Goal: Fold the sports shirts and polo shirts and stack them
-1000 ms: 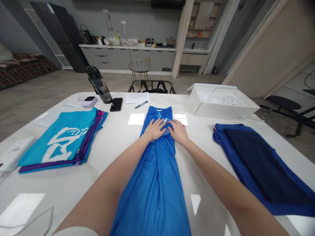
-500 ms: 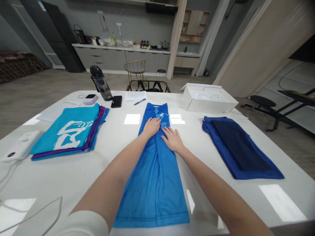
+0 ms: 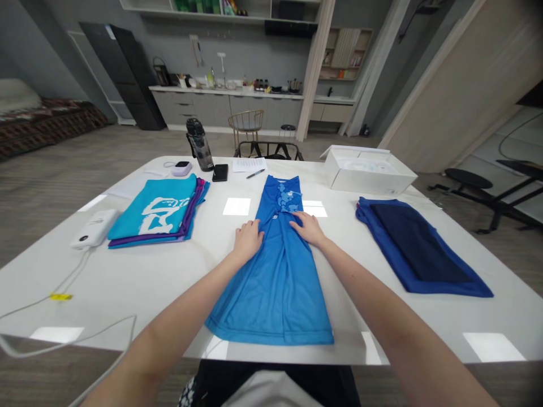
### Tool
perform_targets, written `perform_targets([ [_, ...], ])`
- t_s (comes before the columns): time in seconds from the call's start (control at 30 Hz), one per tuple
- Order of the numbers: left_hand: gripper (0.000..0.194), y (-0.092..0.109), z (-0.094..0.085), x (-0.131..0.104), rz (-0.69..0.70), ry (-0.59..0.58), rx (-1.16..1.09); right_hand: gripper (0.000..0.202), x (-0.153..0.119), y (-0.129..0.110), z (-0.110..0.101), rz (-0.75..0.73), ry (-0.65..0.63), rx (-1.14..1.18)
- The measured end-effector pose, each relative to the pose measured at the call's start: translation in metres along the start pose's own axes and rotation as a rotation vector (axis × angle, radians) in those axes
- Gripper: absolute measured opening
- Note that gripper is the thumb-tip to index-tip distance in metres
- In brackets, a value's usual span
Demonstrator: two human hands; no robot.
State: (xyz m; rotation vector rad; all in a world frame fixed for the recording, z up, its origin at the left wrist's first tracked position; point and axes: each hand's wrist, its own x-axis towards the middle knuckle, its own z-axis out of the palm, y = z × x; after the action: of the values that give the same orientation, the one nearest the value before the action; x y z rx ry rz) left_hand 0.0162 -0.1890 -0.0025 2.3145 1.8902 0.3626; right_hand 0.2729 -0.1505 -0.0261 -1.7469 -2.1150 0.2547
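A blue shirt (image 3: 275, 294) with a lighter cloud-like print lies lengthwise on the white table, its narrow end far from me and its wide hem towards me. My left hand (image 3: 248, 242) is at the shirt's left edge, fingers curled round the cloth. At the opposite edge, just below the print, my right hand (image 3: 309, 228) pinches the fabric between thumb and fingers. Between both hands the cloth is gathered into a crosswise crease, and long folds run down from it. The undersides of the fingertips are hidden.
Left stands a folded turquoise and purple clothes pile (image 3: 163, 212), beside a white power bank (image 3: 95, 229) with cables. A bottle (image 3: 199, 146), phone (image 3: 220, 172), paper and pen (image 3: 255, 173) lie behind. Right are folded dark blue clothes (image 3: 424, 246) and an open white box (image 3: 369, 169).
My hands have moved apart from the printed middle to the shirt's two edges and slightly nearer to me. A crosswise crease has formed below the print. The camera view has shifted.
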Motion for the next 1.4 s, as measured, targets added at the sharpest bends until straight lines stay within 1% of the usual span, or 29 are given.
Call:
perform_targets([
  [0.1, 0.035, 0.001, -0.006, -0.005, -0.044, -0.027, 0.0, 0.033, 0.002, -0.022, -0.005, -0.062, 0.041, -0.05],
  [0.13, 0.032, 0.002, -0.007, -0.007, -0.056, -0.046, 0.001, 0.03, 0.003, -0.032, -0.006, -0.099, 0.037, -0.075],
  [0.2, 0.031, 0.003, -0.009, -0.011, -0.074, -0.082, 0.011, 0.028, 0.002, -0.053, -0.004, -0.187, -0.011, -0.109],
  [0.27, 0.035, 0.004, -0.011, -0.016, -0.09, -0.102, 0.034, 0.034, 0.001, -0.073, 0.001, -0.252, -0.076, -0.129],
  [0.33, 0.04, 0.005, -0.014, -0.023, -0.11, -0.128, 0.053, 0.045, -0.001, -0.089, 0.005, -0.277, -0.13, -0.152],
  [0.4, 0.045, 0.006, -0.017, -0.031, -0.123, -0.177, 0.06, 0.054, -0.002, -0.098, 0.008, -0.301, -0.172, -0.18],
  [0.47, 0.048, 0.008, -0.022, -0.041, -0.11, -0.212, 0.061, 0.056, -0.004, -0.104, 0.009, -0.342, -0.207, -0.2],
  [0.53, 0.046, 0.01, -0.029, -0.051, -0.072, -0.212, 0.064, 0.047, -0.005, -0.107, 0.006, -0.381, -0.222, -0.203],
  [0.63, 0.037, 0.013, -0.038, -0.071, 0.0, -0.215, 0.053, 0.03, -0.011, -0.107, 0.0, -0.425, -0.234, -0.179],
  [0.73, 0.028, 0.014, -0.042, -0.093, 0.037, -0.263, 0.034, 0.023, -0.022, -0.105, -0.007, -0.457, -0.228, -0.151],
  [0.87, 0.02, 0.018, -0.039, -0.113, 0.04, -0.296, -0.007, 0.019, -0.044, -0.1, -0.014, -0.468, -0.193, -0.136],
  [1.0, 0.022, 0.027, -0.038, -0.121, 0.039, -0.291, -0.03, 0.021, -0.069, -0.098, -0.015, -0.513, -0.187, -0.121],
  [1.1, 0.024, 0.03, -0.041, -0.129, 0.029, -0.323, 0.013, 0.019, -0.086, -0.097, -0.014, -0.543, -0.197, -0.131],
  [1.17, 0.024, 0.029, -0.045, -0.137, 0.034, -0.363, 0.076, 0.021, -0.093, -0.096, -0.013, -0.516, -0.189, -0.126],
  [1.27, 0.024, 0.027, -0.052, -0.152, 0.062, -0.416, 0.14, 0.022, -0.098, -0.091, -0.013, -0.431, -0.16, -0.093],
  [1.33, 0.025, 0.03, -0.055, -0.16, 0.09, -0.423, 0.13, 0.023, -0.101, -0.089, -0.015, -0.395, -0.144, -0.066],
  [1.4, 0.029, 0.035, -0.057, -0.164, 0.114, -0.421, 0.093, 0.023, -0.105, -0.089, -0.017, -0.396, -0.144, -0.042],
])
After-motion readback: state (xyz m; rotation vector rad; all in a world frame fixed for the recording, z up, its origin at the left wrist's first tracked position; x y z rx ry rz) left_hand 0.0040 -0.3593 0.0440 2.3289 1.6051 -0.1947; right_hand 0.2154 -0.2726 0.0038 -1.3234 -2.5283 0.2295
